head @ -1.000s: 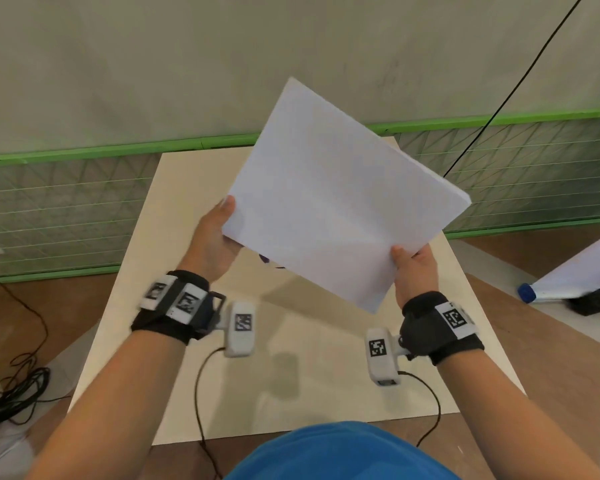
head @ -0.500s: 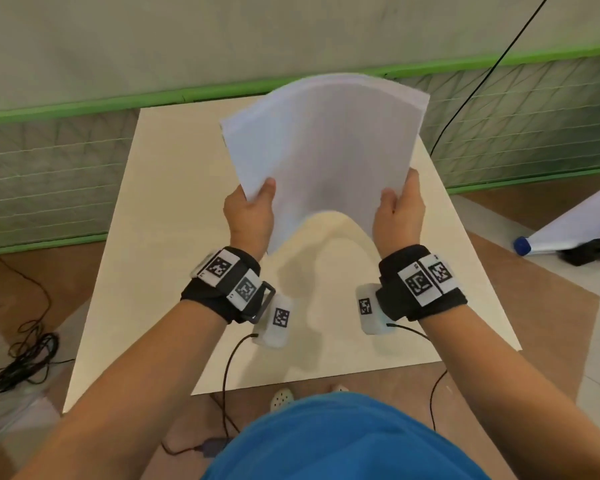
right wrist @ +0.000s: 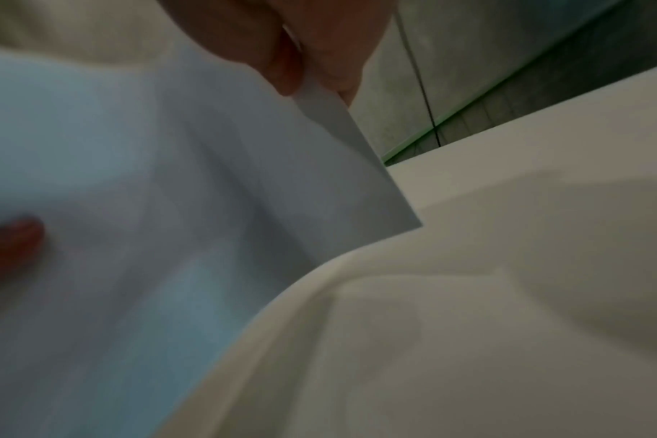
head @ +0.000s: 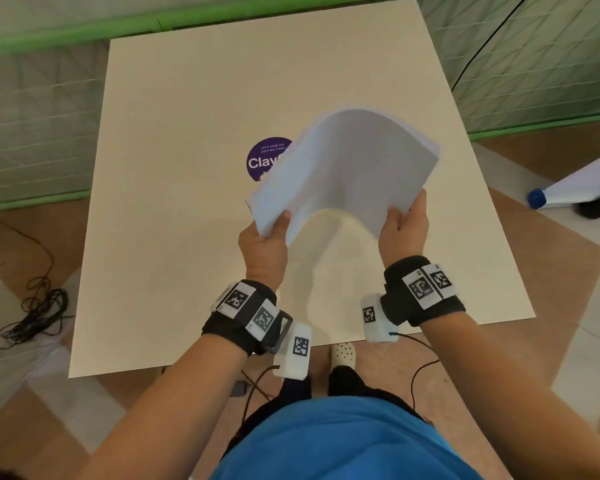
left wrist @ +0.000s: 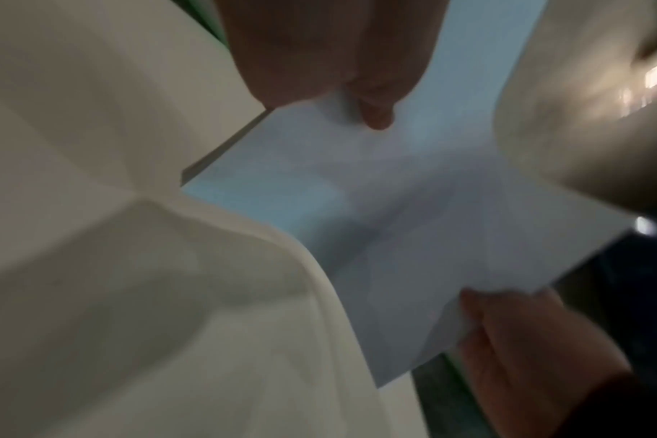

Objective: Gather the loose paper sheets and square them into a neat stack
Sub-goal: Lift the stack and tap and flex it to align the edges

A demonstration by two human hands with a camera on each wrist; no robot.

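Observation:
A bundle of white paper sheets (head: 347,174) hangs in the air above the cream table (head: 174,188), bowed upward into an arch. My left hand (head: 264,237) pinches its near left corner, thumb on top. My right hand (head: 404,225) grips the near right edge. In the left wrist view the paper sheets (left wrist: 413,213) run from my left hand (left wrist: 342,74) to my right hand (left wrist: 529,335). The right wrist view shows the underside of the paper sheets (right wrist: 169,192) pinched by my right hand (right wrist: 308,59). Their far edges look slightly fanned.
A round purple sticker (head: 264,161) on the table is partly hidden by the paper. Green-framed mesh panels (head: 32,116) stand beyond the table. A coil of black cable (head: 32,317) lies on the floor at left; a blue-capped white object (head: 568,188) lies at right.
The sheets went from a flat, tilted hold to an arched bend. My hands came closer together and lower over the table, and my head tipped down.

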